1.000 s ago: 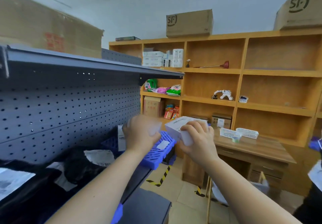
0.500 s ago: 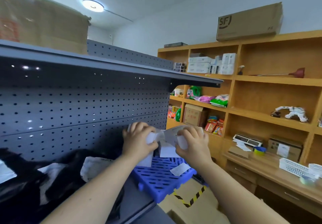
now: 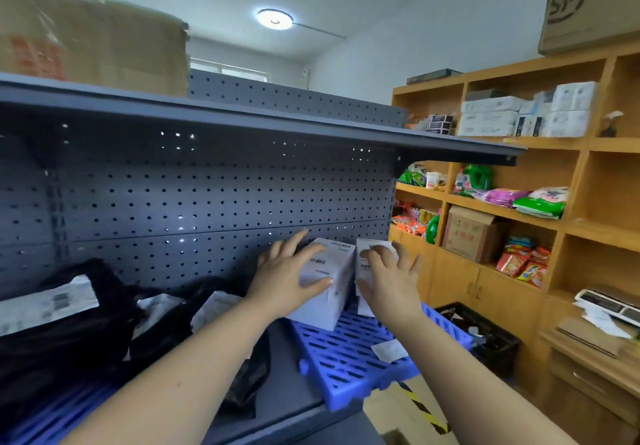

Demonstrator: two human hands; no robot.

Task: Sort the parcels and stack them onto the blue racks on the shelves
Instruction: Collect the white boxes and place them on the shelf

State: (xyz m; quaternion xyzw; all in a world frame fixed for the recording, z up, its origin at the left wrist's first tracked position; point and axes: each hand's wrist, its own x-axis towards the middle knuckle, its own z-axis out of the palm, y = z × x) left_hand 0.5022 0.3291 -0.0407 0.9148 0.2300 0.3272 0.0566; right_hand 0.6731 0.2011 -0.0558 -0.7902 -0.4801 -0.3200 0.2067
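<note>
A white box [image 3: 327,283] stands on the blue rack [image 3: 349,358] at the right end of the grey metal shelf, close to the pegboard back. My left hand [image 3: 289,273] grips it, fingers over its top and thumb across its front. Just to its right a second, thinner white parcel [image 3: 363,270] stands upright on the rack. My right hand [image 3: 393,278] holds that one, fingers spread across its face. A loose white label [image 3: 389,350] lies on the rack's front part.
Black bagged parcels [image 3: 79,313] with white labels are piled on the shelf to the left. An upper grey shelf [image 3: 277,126] overhangs, with a big cardboard box [image 3: 97,36] on it. Wooden shelving [image 3: 571,230] with goods stands to the right, a black crate [image 3: 485,334] below.
Both hands have carried the white parcels away from me and set them down on the blue rack by the pegboard. The view has swung to the left.
</note>
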